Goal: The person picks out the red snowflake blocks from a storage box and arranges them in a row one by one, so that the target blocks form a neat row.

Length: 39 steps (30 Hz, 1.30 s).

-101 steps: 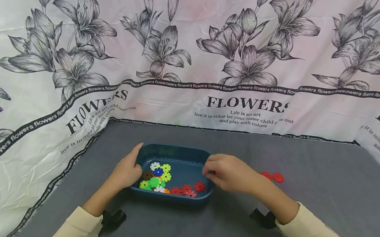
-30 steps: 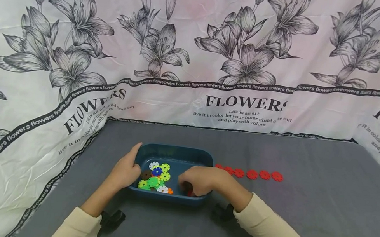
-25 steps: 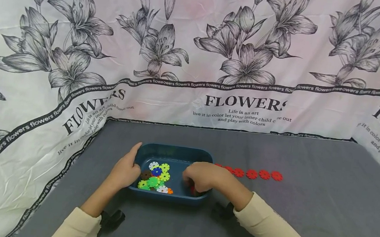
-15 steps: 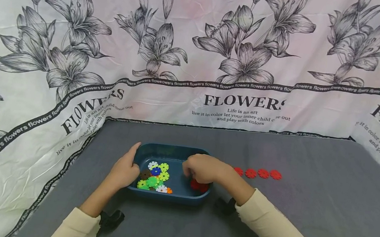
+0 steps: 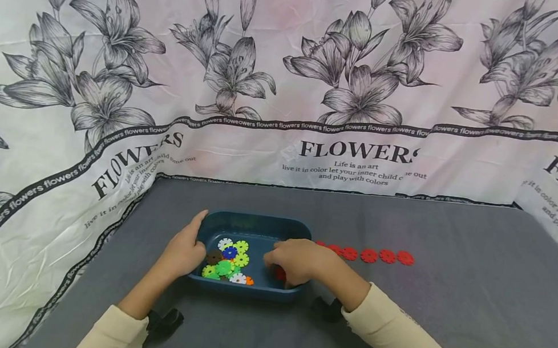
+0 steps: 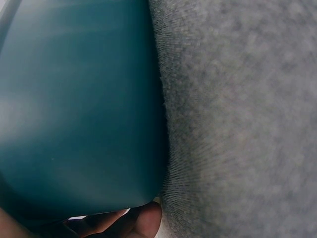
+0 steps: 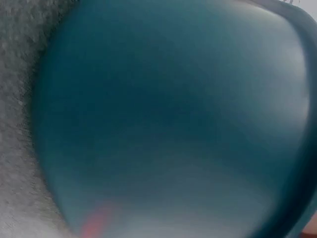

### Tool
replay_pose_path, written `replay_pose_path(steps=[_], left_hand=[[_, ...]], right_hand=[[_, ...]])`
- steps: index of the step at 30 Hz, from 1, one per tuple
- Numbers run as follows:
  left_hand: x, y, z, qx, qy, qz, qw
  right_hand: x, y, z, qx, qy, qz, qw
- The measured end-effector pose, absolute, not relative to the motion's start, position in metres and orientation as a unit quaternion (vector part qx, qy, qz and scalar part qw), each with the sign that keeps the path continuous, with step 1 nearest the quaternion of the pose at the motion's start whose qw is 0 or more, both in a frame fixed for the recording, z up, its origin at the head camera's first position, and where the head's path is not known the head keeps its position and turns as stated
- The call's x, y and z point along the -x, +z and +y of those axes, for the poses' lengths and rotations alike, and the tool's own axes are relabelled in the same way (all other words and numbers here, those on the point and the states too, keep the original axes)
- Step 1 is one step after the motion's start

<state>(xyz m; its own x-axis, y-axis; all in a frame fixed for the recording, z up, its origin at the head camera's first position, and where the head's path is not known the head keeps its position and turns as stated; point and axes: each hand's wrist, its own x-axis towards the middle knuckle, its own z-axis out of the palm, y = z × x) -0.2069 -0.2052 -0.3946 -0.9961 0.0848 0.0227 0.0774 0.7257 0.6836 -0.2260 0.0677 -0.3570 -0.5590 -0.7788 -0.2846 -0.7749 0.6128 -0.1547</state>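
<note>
A dark teal plastic box (image 5: pixel 250 291) stands on the table, and my left hand (image 5: pixel 186 251) grips its left end. In the left wrist view, fingers (image 6: pixel 148 220) curl at a corner of the box. My right hand (image 5: pixel 295 261) is down inside the box's right end, above red notched plastic discs (image 5: pixel 280 273); its fingertips are hidden, so I cannot tell whether it pinches one. Mixed discs (image 5: pixel 225 265) in white, yellow, green, blue, brown and orange lie in the left half. Outside the box, a row of red discs (image 5: pixel 369 255) runs rightward from the rim.
A grey cloth-covered table (image 5: pixel 450 308) spreads around the box. Behind it hangs a white curtain (image 5: pixel 369 104) printed with flowers and lettering. Dark straps (image 5: pixel 166 325) sit at both wrists.
Over three seconds, my right hand has moved from the right rim into the box, uncovering the outside row. Since half a second ago it has dipped over the red discs. My left hand keeps its hold.
</note>
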Motion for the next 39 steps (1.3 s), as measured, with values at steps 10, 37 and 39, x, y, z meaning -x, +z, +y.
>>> replay_pose_path(steps=[10, 37, 39], left_hand=[[0.206, -0.395, -0.206, -0.043, 0.369, 0.928, 0.006], [0.207, -0.395, -0.205, -0.045, 0.366, 0.93, 0.01], [0.207, -0.395, -0.205, -0.043, 0.364, 0.93, 0.008]], right_hand=[[0.23, -0.36, 0.069, 0.467, -0.099, 0.851, 0.217], [0.259, -0.357, 0.092, 0.485, -0.253, 0.822, 0.16], [0.26, -0.357, 0.093, 0.487, -0.253, 0.821, 0.158]])
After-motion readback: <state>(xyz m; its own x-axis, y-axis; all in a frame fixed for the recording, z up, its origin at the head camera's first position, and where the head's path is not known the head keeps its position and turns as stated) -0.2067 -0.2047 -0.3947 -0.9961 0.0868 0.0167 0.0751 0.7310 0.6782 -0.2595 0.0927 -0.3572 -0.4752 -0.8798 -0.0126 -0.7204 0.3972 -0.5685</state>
